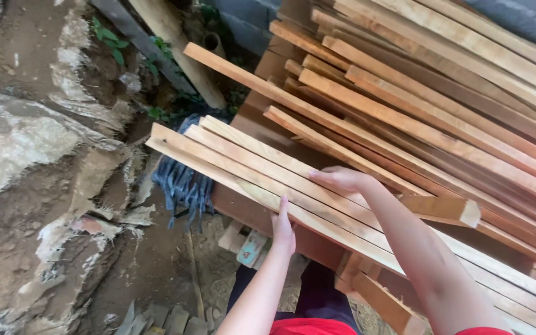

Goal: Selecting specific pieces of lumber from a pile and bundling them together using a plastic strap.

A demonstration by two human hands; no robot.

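Observation:
A row of several long pale wooden slats (243,162) lies side by side, running from the upper left down to the lower right. My left hand (282,227) presses against the near edge of the closest slat, fingers up. My right hand (342,179) lies flat on top of the slats, fingers pointing left. Neither hand is closed around a slat.
A large heap of more wooden slats (442,93) fills the right and back. A bundle of dark blue-grey cords (183,180) hangs under the slat ends. At the left are rough rock and dirt ground (26,174). Wood offcuts (249,247) lie on the ground below.

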